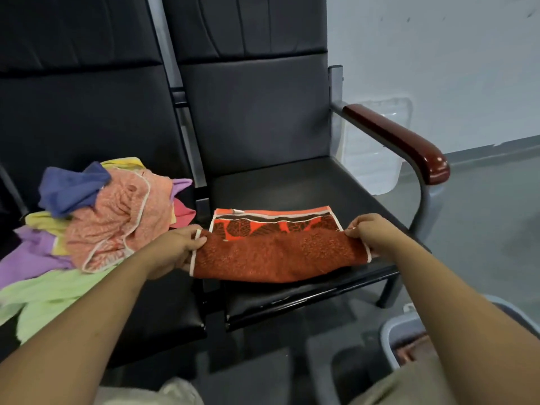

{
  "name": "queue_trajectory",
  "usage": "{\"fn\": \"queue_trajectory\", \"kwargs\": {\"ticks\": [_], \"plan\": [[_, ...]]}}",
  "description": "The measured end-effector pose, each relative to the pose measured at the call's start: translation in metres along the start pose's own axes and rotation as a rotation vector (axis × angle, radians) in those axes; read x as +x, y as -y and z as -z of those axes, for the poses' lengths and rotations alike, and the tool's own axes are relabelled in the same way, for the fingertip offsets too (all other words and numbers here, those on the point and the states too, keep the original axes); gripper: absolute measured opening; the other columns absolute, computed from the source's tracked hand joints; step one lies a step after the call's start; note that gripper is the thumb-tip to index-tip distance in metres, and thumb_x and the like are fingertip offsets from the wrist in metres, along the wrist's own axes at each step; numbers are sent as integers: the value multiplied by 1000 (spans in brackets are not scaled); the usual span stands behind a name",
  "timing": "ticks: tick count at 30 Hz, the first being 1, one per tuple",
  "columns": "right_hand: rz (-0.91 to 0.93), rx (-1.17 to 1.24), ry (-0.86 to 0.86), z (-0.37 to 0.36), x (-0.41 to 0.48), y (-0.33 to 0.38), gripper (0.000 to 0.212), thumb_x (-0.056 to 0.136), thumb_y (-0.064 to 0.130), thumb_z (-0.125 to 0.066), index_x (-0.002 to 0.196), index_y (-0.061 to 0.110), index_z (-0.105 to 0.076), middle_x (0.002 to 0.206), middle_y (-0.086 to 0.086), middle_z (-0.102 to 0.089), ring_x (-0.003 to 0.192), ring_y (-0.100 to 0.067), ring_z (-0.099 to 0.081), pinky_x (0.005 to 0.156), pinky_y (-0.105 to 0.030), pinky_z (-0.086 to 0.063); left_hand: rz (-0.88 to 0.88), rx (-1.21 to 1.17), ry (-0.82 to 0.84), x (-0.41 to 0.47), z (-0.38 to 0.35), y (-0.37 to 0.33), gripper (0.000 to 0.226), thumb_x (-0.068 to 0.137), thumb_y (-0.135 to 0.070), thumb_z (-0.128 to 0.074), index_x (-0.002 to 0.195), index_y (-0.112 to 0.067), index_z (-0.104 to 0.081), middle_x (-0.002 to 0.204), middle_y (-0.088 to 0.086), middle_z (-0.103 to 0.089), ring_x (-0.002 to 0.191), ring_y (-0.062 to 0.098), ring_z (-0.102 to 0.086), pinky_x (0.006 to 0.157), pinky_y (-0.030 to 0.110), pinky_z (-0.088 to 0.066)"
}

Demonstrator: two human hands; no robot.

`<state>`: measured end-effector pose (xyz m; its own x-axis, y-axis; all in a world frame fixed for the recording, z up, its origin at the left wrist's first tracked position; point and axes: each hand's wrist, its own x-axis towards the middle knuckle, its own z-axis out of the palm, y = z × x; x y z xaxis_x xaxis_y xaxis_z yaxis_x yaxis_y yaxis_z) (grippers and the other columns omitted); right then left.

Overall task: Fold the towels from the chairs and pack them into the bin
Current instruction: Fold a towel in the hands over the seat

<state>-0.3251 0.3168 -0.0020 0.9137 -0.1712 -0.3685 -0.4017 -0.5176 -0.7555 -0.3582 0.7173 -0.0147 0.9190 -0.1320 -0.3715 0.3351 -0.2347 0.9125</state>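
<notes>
Head view: rust-red towel [277, 255] sits centre frame on the right-hand chair seat [306, 185], near half doubled over toward its patterned far strip. Left hand [178, 249] pinches the left trimmed edge, right hand [371, 232] pinches the right edge, fingers [355, 229] curled on cloth both sides.

Risks:
- Near fold overhangs the seat front. If a pinch slips, it probably goes skew or drops to the floor [482, 229].
- Loose towel pile [96, 217] at left frame lies just beside the left wrist and could get dragged.
- Bin [391, 331] at lower right is half hidden by the forearm. Contents reddish, can't tell what.

Seat looks like slick black vinyl, so I'd expect cloth to slide. Wood-topped armrest [403, 141], clear plastic tub [377, 141] behind it, pale wall [438, 54].
</notes>
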Motion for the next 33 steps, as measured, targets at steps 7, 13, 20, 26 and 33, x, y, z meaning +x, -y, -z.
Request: {"fn": "queue_trajectory", "kwargs": {"ticks": [7,13,20,26,33], "plan": [[42,-106,-71,1,1,6,8,95,15,-64,93,8,-68,93,-14,-67,87,-30,-64,74,-43,-58,72,-20,9,7,7,9,16,102,-6,-47,109,-9,-60,83,7,-66,76,22,-66,71,41,-58],[195,17,-333,-21,36,24,12,91,23,-70,86,13,-66,86,-7,-68,92,-28,-65,83,-40,-53,-59,-73,-419,43,6,9,12,100,-11,-56,96,-19,-64,88,8,-65,75,20,-62,67,33,-53],[109,27,-504,-60,75,22,9,93,27,-67,87,21,-63,91,-6,-67,88,-30,-66,86,-44,-55,-119,186,-637,96,-1,23,12,93,-14,-63,102,-10,-70,96,9,-71,92,27,-67,89,41,-54],[65,99,-419,-83,100,6,7,94,22,-63,88,19,-61,96,-11,-71,92,-31,-70,88,-42,-56,-59,472,-672,109,1,33,16,92,-18,-63,92,-3,-70,91,11,-71,87,27,-64,77,34,-45],[159,-60,-279,-93,88,9,53,93,11,-55,145,5,-41,144,-19,-41,119,-34,-53,92,-31,-39,-31,608,-605,102,1,34,17,92,-14,-60,107,-7,-59,97,11,-66,91,26,-58,74,31,-38]]}}
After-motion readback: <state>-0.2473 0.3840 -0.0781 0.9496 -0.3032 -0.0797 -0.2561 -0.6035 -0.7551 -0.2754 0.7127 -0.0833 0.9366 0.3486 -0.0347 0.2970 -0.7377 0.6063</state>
